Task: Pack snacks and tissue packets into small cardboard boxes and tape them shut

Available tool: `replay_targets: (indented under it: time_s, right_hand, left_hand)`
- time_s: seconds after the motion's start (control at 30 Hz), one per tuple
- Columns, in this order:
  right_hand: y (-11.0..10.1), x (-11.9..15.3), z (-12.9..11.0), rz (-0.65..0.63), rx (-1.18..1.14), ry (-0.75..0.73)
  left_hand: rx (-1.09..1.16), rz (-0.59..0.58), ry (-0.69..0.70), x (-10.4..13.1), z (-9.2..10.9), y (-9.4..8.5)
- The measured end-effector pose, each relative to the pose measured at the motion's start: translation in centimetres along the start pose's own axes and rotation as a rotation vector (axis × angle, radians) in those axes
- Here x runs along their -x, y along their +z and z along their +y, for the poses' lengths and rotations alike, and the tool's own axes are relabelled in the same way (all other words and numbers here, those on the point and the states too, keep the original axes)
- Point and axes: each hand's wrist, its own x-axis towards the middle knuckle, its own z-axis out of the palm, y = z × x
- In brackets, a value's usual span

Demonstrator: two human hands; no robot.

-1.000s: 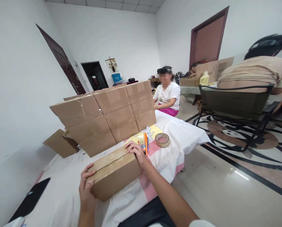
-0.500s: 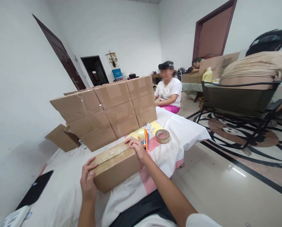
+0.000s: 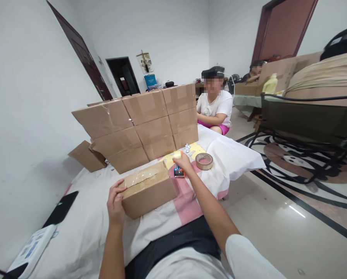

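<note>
A taped cardboard box (image 3: 148, 190) lies on the white-covered table (image 3: 83, 228) in front of me. My left hand (image 3: 115, 201) grips its left end. My right hand (image 3: 182, 162) has left the box and reaches over the orange tape dispenser (image 3: 178, 171), fingers closing on its top. A brown tape roll (image 3: 204, 161) lies just right of the dispenser.
A wall of stacked cardboard boxes (image 3: 138, 128) stands behind, with a loose one (image 3: 87, 155) at its left. A seated person in a white shirt (image 3: 215, 108) is beyond. A dark folding chair (image 3: 307, 124) stands at right. A black phone (image 3: 61, 207) lies at left.
My right hand lifted off the box's right corner and moved forward onto the tape dispenser. The view shifted right and down; my left hand kept its hold on the box.
</note>
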Motion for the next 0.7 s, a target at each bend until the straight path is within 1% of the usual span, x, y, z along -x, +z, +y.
replay_targets:
  time_s: [0.07, 0.13, 0.2, 0.27, 0.33, 0.37, 0.4, 0.43, 0.47, 0.53, 0.57, 0.63, 0.67, 0.7]
  right_hand:
    - [0.1, 0.1, -0.4, 0.003, -0.046, -0.013]
    - [-0.3, 0.5, -1.3, 0.010, -0.113, -0.040]
    - [-1.4, 1.3, -2.6, 0.010, -0.219, -0.094]
    - [-2.8, 2.5, -4.2, -0.013, -0.387, -0.157]
    - [-4.6, 4.2, -5.9, -0.090, -0.528, -0.195]
    - [-5.4, 5.1, -6.8, -0.149, -0.558, -0.200]
    - [-6.2, 6.1, -7.5, -0.217, -0.558, -0.199]
    - [-6.8, 7.1, -8.2, -0.289, -0.551, -0.201]
    - [-7.3, 8.1, -8.8, -0.358, -0.547, -0.210]
    - [-7.8, 9.9, -9.7, -0.472, -0.558, -0.246]
    - [-7.8, 10.6, -9.9, -0.508, -0.566, -0.265]
    - [-7.6, 11.6, -10.2, -0.531, -0.566, -0.282]
    - [-7.3, 11.9, -10.2, -0.529, -0.561, -0.280]
    - [-7.0, 12.1, -10.2, -0.526, -0.559, -0.274]
  left_hand:
    - [-0.018, -0.009, -0.013, 0.2, 0.1, 0.0]
    - [-0.030, -0.027, -0.014, 0.2, 0.1, -0.4]
    - [-0.080, -0.059, -0.001, -0.1, 0.5, -1.0]
    - [-0.221, -0.073, 0.024, -0.8, 1.7, -1.6]
    - [-0.381, -0.037, 0.066, -2.0, 4.0, -1.7]
    - [-0.410, -0.002, 0.096, -2.6, 5.6, -1.3]
    - [-0.390, 0.012, 0.131, -3.3, 7.4, -0.7]
    - [-0.326, 0.001, 0.163, -4.0, 9.3, 0.1]
    - [-0.246, -0.089, 0.168, -4.7, 11.3, 1.2]
    - [-0.065, -0.373, 0.103, -5.9, 14.8, 3.5]
    - [0.043, -0.531, 0.063, -6.5, 16.3, 4.7]
    - [0.269, -0.811, -0.037, -7.5, 18.1, 6.7]
    - [0.347, -0.921, -0.075, -7.8, 18.5, 7.5]
    - [0.416, -0.991, -0.109, -8.0, 18.7, 8.1]
